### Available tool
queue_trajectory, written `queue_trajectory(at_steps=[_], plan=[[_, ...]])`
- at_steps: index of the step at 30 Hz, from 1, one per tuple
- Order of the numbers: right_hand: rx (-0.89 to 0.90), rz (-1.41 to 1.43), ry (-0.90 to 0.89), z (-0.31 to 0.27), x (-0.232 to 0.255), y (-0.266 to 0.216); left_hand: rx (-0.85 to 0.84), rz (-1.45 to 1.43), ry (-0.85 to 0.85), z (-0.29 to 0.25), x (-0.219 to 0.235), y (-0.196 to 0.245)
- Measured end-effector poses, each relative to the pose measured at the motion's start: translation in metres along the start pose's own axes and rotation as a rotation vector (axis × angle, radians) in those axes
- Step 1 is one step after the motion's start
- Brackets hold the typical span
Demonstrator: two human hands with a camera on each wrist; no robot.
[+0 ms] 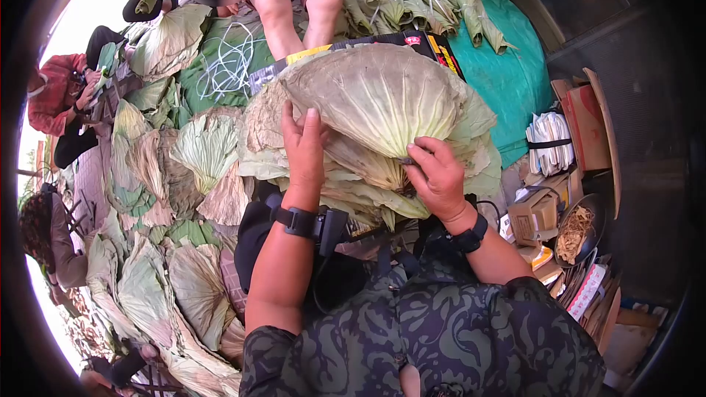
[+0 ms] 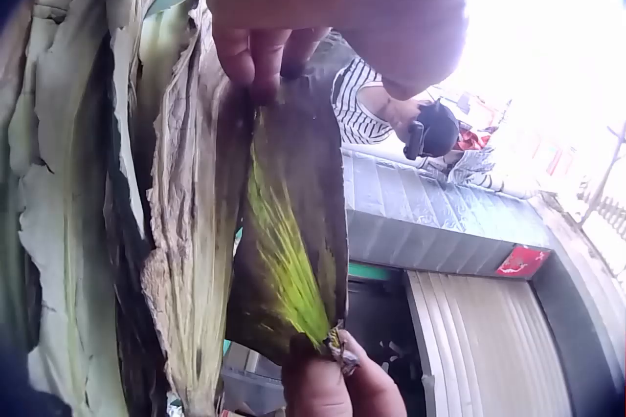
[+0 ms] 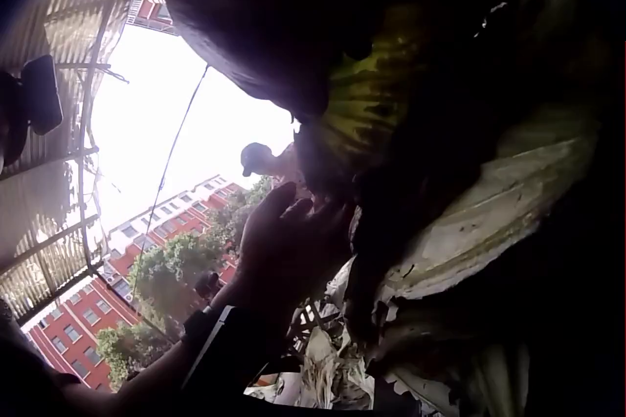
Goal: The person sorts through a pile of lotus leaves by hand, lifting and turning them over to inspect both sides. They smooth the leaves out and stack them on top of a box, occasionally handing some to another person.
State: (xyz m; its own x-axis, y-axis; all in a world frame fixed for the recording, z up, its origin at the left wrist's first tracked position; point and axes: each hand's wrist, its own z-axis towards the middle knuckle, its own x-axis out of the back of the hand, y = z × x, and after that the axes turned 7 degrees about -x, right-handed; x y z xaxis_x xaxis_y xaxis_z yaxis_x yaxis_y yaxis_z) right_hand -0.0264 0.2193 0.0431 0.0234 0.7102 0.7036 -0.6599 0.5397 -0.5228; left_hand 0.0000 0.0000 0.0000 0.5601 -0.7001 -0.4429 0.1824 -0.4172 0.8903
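A folded dried lotus leaf (image 1: 375,95) spreads like a fan in front of me, over a stack of other leaves (image 1: 482,125). My right hand (image 1: 439,180) pinches its narrow stem end. The left wrist view shows that finger and thumb (image 2: 333,383) at the stem end, where the ribs are yellow-green. My left hand (image 1: 304,154) is at the leaf's left side, its fingers extended and its thumb apart. In the left wrist view, that hand's fingertips (image 2: 266,70) touch the dark leaf face. The right wrist view is mostly dark, with the left hand (image 3: 284,241) beside the leaf.
Piles of dried leaves (image 1: 147,287) spread out on the left, near white string (image 1: 228,62). Tied leaf bundles (image 1: 419,0) rest on a green tarp (image 1: 507,81). Another person's legs (image 1: 294,15) are opposite. Cardboard boxes (image 1: 533,217) and a dark bowl (image 1: 577,231) stand at right.
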Motion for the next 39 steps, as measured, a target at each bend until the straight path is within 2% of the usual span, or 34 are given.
queue_trajectory(at_steps=[2, 3, 5, 7, 9, 10, 11, 13, 14, 15, 17, 18, 20, 22, 23, 25, 26, 28, 32, 35, 39], plan=[[-0.004, 0.035, -0.071, -0.009, -0.008, 0.003, -0.027, 0.042, 0.190, 0.002, 0.002, 0.003], [-0.012, -0.012, -0.110, -0.013, 0.012, 0.011, 0.017, -0.001, 0.197, -0.004, -0.005, -0.023], [0.018, 0.005, -0.153, -0.014, 0.001, 0.006, -0.148, 0.189, 0.283, 0.012, 0.028, -0.051], [0.012, 0.009, -0.136, -0.011, -0.003, -0.002, -0.127, 0.153, 0.253, 0.013, 0.033, -0.041], [0.076, -0.075, -0.192, -0.008, 0.004, -0.005, -0.258, 0.417, 0.399, 0.009, 0.025, -0.039], [0.087, -0.102, -0.197, -0.008, 0.002, -0.005, -0.268, 0.506, 0.461, 0.005, 0.016, -0.029], [0.078, -0.110, -0.190, -0.008, 0.002, -0.006, -0.266, 0.504, 0.448, 0.003, 0.012, -0.020], [0.114, -0.132, -0.190, -0.007, 0.000, -0.008, -0.738, 1.131, 0.369, 0.000, 0.007, -0.002], [0.106, -0.132, -0.184, -0.006, 0.000, -0.008, -0.879, 1.135, 0.191, -0.005, 0.002, 0.005], [0.120, -0.135, -0.206, -0.005, 0.000, -0.009, -0.880, 1.134, 0.179, -0.009, -0.003, 0.002], [0.130, -0.146, -0.228, -0.005, 0.005, -0.011, -0.629, 1.250, -0.294, -0.018, -0.010, -0.010], [0.087, -0.128, -0.266, -0.003, 0.009, -0.013, -0.627, 1.243, -0.298, -0.021, -0.011, -0.018], [0.040, -0.117, -0.306, 0.003, 0.017, -0.016, -0.279, 1.468, -0.531, -0.025, -0.012, -0.033], [-0.039, -0.047, -0.179, 0.019, 0.015, -0.011, -0.269, 1.443, -0.546, -0.022, -0.013, -0.028], [-0.045, -0.043, -0.178, 0.027, 0.009, -0.006, -0.250, 1.423, -0.556, -0.021, -0.011, -0.025], [0.037, -0.215, -0.139, 0.043, -0.007, 0.013, -0.248, 1.433, -0.549, -0.023, -0.010, -0.027], [0.035, -0.213, -0.142, 0.042, -0.016, 0.029, -0.237, 1.434, -0.546, -0.024, -0.010, -0.028], [-0.306, -0.288, -0.487, 0.031, -0.035, 0.064, -0.226, 1.434, -0.543, -0.025, -0.010, -0.029], [-0.337, -0.132, -0.477, 0.021, -0.044, 0.092, -0.226, 1.453, -0.571, -0.023, -0.007, -0.029], [-0.411, -0.251, -0.555, 0.030, -0.030, 0.072, -0.236, 1.471, -0.581, -0.023, -0.010, -0.027], [-0.283, -0.308, -0.471, 0.034, -0.022, 0.034, -0.256, 1.460, -0.578, -0.025, -0.008, -0.028]])
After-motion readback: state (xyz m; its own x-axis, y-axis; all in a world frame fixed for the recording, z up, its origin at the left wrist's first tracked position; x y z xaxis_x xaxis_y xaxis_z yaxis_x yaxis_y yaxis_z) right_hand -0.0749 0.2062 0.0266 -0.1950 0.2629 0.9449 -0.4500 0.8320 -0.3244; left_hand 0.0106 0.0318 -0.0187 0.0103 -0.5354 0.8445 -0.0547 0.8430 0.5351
